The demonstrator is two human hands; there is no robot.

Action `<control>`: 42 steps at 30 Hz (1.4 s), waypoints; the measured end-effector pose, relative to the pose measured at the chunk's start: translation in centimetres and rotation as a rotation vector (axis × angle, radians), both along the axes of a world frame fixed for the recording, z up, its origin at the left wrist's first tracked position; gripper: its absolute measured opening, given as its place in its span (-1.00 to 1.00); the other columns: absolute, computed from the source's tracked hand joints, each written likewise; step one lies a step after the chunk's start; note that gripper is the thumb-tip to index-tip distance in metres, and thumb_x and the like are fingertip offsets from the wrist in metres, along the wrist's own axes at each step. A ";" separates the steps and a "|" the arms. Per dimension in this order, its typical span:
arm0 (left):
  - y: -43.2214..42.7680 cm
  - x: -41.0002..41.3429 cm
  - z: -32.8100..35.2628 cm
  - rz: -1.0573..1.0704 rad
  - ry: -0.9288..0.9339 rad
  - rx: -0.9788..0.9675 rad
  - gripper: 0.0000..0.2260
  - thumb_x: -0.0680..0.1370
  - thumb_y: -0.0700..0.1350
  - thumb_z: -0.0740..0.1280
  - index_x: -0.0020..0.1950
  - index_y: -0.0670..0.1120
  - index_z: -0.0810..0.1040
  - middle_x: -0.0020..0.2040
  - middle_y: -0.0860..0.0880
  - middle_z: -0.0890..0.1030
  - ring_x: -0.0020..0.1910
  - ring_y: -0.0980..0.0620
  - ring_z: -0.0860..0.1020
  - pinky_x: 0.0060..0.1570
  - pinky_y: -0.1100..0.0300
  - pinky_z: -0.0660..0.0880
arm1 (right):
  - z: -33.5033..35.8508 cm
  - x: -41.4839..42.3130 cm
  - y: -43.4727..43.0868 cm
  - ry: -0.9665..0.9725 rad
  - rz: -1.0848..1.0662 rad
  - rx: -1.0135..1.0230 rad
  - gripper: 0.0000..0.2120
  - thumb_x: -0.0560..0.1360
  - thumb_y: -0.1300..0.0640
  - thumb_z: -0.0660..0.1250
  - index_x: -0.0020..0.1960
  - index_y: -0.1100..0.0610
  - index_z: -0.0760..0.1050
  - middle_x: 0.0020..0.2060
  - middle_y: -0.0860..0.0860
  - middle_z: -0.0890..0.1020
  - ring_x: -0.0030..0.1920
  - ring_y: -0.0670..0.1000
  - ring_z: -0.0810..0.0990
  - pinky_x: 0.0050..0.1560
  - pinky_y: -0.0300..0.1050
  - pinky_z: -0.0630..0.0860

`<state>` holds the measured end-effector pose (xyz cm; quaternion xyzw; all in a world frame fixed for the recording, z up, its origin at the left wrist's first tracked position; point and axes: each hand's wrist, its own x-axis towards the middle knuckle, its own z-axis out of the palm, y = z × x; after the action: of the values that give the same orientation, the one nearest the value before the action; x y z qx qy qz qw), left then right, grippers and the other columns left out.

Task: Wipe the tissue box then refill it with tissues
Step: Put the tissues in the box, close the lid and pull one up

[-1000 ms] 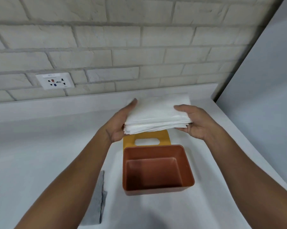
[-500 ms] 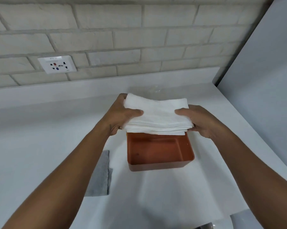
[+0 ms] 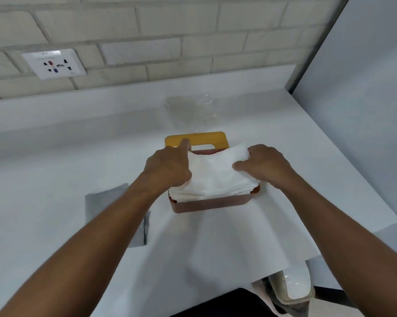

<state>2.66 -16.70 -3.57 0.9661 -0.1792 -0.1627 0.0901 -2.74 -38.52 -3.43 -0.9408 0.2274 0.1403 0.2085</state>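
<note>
Head view, refill step. The left hand (image 3: 167, 167) and right hand (image 3: 266, 167) each gripped one end of the stack of tissues (image 3: 215, 179), fingers curled over the short edges and the right thumb laid on top. The left forefinger was stretched forward toward the yellow lid (image 3: 204, 138); whether it touched could not be told.

The tissue box (image 3: 211, 204) lay directly below the grip, and the stack was already partly within it, its middle arched above the rim. The long axis of the stack ran from hand to hand and matched the long axis of the box, so neither hand was nearer. By judgement, the remaining move was a straight press downward with the fingers slipping out at the end walls.

Clearance at both ends looked slight, and the near lower sheets overhung the front rim a little. How far the fingers reached inside the walls was hidden.

The lid lay just beyond the grip, with a clear plastic wrapper (image 3: 193, 108) farther beyond it. A grey cloth (image 3: 106, 202) lay on the countertop (image 3: 55, 168), outboard of the left forearm, apart from the box.
</note>
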 end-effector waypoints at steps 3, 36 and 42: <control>-0.4 -0.1 -0.7 -0.061 -0.101 0.150 -0.58 0.60 -0.06 0.35 0.43 0.03 0.31 -0.09 -0.02 0.50 -0.11 -0.10 0.54 -0.12 0.07 0.41 | 0.4 0.1 0.9 0.040 0.065 -0.188 -0.65 0.40 -0.18 0.38 0.02 0.04 0.45 -0.15 -0.03 0.53 -0.10 0.10 0.50 -0.14 -0.08 0.40; -2.7 0.2 -2.6 -0.520 -0.219 0.479 -0.79 0.54 0.06 0.44 0.09 -0.01 0.62 -0.16 0.04 0.56 -0.21 0.01 0.52 -0.32 0.14 0.37 | -2.5 1.6 3.1 0.021 0.627 -0.380 -0.45 0.38 -0.01 0.54 0.28 0.04 0.42 0.14 0.03 0.53 0.13 0.12 0.54 -0.13 -0.04 0.44; -2.5 0.8 -3.8 -0.553 -0.158 0.452 -0.74 0.54 0.16 0.42 -0.05 -0.04 0.62 -0.26 0.04 0.51 -0.28 0.01 0.51 -0.42 0.20 0.30 | -2.9 1.5 3.3 0.006 0.680 -0.446 -0.47 0.37 0.04 0.56 0.27 0.07 0.46 0.11 0.04 0.58 0.04 0.13 0.61 -0.13 -0.03 0.51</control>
<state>3.49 -19.17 -7.34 0.8862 -0.3995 -0.1414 -0.1873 -1.21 -35.25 -6.30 -0.9841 -0.0711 0.1512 -0.0597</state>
